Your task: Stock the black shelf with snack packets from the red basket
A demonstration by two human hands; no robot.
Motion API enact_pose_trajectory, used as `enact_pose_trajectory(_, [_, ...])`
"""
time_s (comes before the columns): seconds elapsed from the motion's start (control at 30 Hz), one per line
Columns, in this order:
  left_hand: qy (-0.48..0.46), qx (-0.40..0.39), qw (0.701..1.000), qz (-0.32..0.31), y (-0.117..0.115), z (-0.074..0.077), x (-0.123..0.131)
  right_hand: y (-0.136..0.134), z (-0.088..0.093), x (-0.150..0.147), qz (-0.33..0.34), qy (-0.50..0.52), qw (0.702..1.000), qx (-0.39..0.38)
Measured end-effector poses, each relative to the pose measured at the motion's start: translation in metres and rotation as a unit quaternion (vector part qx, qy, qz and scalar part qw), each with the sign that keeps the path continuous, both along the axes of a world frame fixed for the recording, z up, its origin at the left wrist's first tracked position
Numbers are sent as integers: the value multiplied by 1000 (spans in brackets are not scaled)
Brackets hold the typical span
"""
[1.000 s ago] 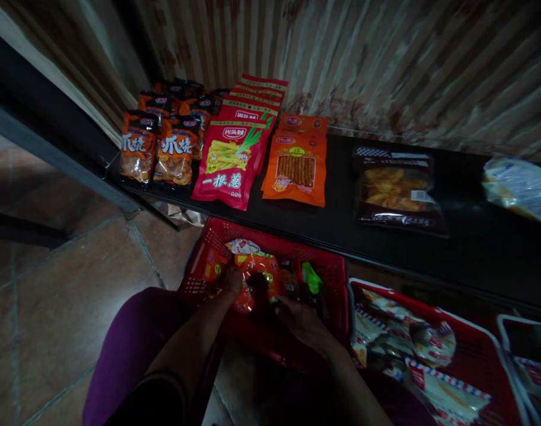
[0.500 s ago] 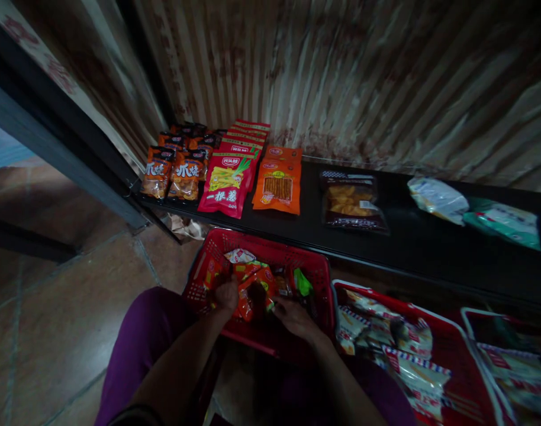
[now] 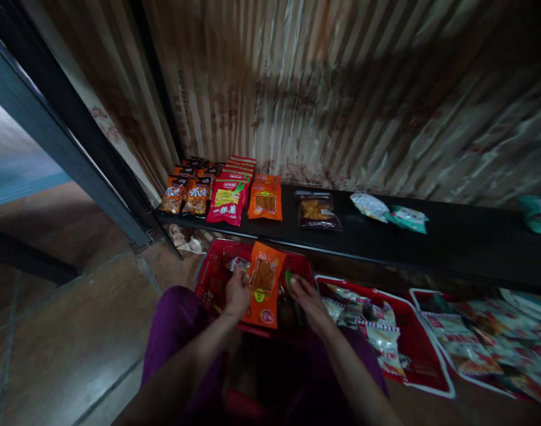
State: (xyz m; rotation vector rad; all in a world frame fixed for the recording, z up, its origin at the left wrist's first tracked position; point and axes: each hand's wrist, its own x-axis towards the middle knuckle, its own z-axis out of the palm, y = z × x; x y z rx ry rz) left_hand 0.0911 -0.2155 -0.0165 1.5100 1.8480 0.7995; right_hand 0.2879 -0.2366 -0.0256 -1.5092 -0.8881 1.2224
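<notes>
1. The left hand [image 3: 238,292] pinches the near-side edge of an orange packet [image 3: 264,290], just right of it, over the red basket [image 3: 297,262].
2. The packet looks light, pliable, slick; pinching its flat edges should spare the possibly brittle sticks [image 3: 262,275].
3. Right hand [image 3: 308,300]: curled beside a green wrapper [image 3: 289,280]; grasp unclear.
4. Beyond both hands, similar orange packets [image 3: 265,203] on the shelf [image 3: 466,248].

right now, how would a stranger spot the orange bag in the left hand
Find the black shelf, then the leftmost red basket by its edge. There, the left hand holds the orange bag. Unlike the shelf's orange bags, its yellow label sits below its window.
</notes>
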Motion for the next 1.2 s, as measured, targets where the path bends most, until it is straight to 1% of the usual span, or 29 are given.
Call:
enact_pose_trajectory(0.07, [-68,24,997,5,-12,15,4,-9,24,-11,-39,78,996,-14])
enact_pose_trajectory(0.1, [-126,33,991,10,-19,22,6,-13,35,-16,-45,106,993,-19])
enact_pose_trajectory(0.13, [-206,40,978,17,-26,28,7,-17,46,-21,-42,139,989,-13])
enact_pose_trajectory(0.2, [-360,38,932,27,-41,40,7,-26,65,-30,-30,196,980,7])
enact_pose_trajectory(0.23, [-415,30,909,30,-47,46,6,-31,72,-33,-30,216,976,9])
enact_pose_trajectory(0.27, [-444,20,895,30,-53,52,5,-36,78,-35,-32,230,973,7])
enact_pose_trajectory(0.3, [-459,12,888,28,-59,57,3,-40,84,-37,-37,239,970,4])
enact_pose_trajectory(0.4, [-476,-1,879,19,-69,70,-2,-52,94,-41,-60,245,968,2])
enact_pose_trajectory(0.5, [-490,-15,871,17,-72,76,-4,-60,99,-43,-83,235,969,4])
enact_pose_trajectory(0.67, [-507,-39,861,8,-73,78,-3,-67,105,-43,-114,219,969,6])
enact_pose_trajectory(0.8, [-524,-63,849,0,-76,80,-2,-72,105,-42,-128,222,966,18])
enact_pose_trajectory(0.87, [-536,-71,841,9,-76,79,-4,-72,103,-42,-148,220,964,34])
enact_pose_trajectory(0.93, [-567,-83,819,28,-75,76,-9,-72,100,-43,-192,230,952,63])
enact_pose_trajectory(1.0, [-607,-117,784,55,-75,71,-15,-70,97,-46,-236,257,932,95])
enact_pose_trajectory(1.07, [-635,-149,754,79,-76,66,-21,-69,94,-50,-259,291,914,112])
enact_pose_trajectory(1.1, [-640,-156,748,85,-77,65,-23,-69,92,-53,-264,306,908,113])
enact_pose_trajectory(1.13, [-640,-157,747,83,-80,63,-23,-69,90,-56,-267,319,903,111])
enact_pose_trajectory(1.2, [-645,-148,749,46,-89,63,-19,-69,87,-64,-269,336,896,106])
